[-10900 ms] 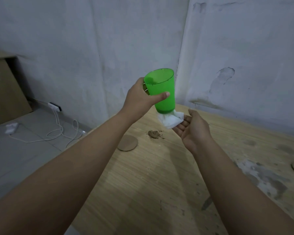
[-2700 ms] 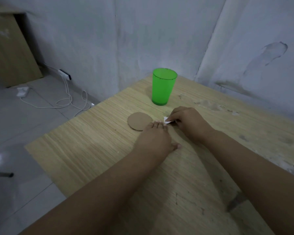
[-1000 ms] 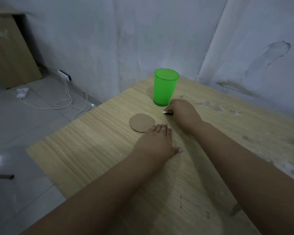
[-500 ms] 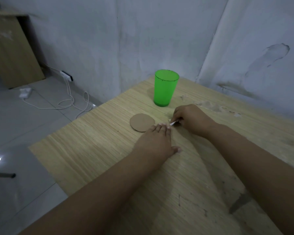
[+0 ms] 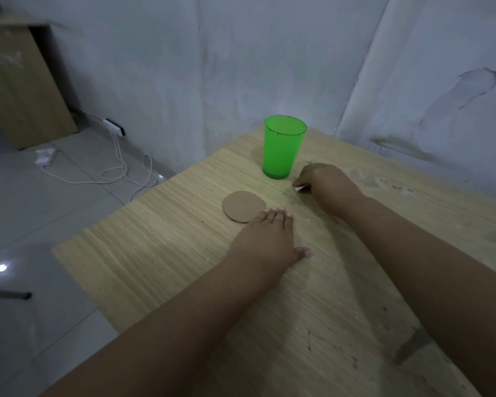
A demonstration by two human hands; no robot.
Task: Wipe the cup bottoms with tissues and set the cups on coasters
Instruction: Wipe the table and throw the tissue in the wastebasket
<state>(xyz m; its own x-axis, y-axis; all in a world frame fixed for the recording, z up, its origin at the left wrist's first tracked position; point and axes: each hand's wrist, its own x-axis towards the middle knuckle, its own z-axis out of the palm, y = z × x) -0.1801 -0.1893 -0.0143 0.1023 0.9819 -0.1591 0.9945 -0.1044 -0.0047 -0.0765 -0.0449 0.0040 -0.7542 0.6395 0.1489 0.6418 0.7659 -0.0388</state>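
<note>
While the left hand (image 5: 265,239) lies flat on the table (image 5: 161,247) with its fingers straight and together, thumb out to the side, its fingertips (image 5: 278,210) reach the near edge of the coaster (image 5: 242,206). The right hand (image 5: 325,183) rests further back, its fingers curled round a small wad of white tissue (image 5: 298,188), of which only a corner shows at the knuckles. The cup (image 5: 282,150) is a translucent bright green plastic tumbler, tapered toward its base, with a thin dark line round the rim; it stands upright and open-mouthed directly on the bare wood near the far corner of the table, just beside the right hand and apart from the coaster. The coaster is a flat brown cardboard-like disc lying on the table between the cup and the left hand. The table top is pale wood with fine straight grain, scuffed and marked with grey smears and dark spots toward the right side. Behind it two rough grey-white walls meet in a corner, the right one stained and patchy. On the left the floor is glossy grey tile carrying a white cable (image 5: 118,173) coiled from a power strip (image 5: 113,126), and a wooden cabinet (image 5: 20,90) stands by the wall.
</note>
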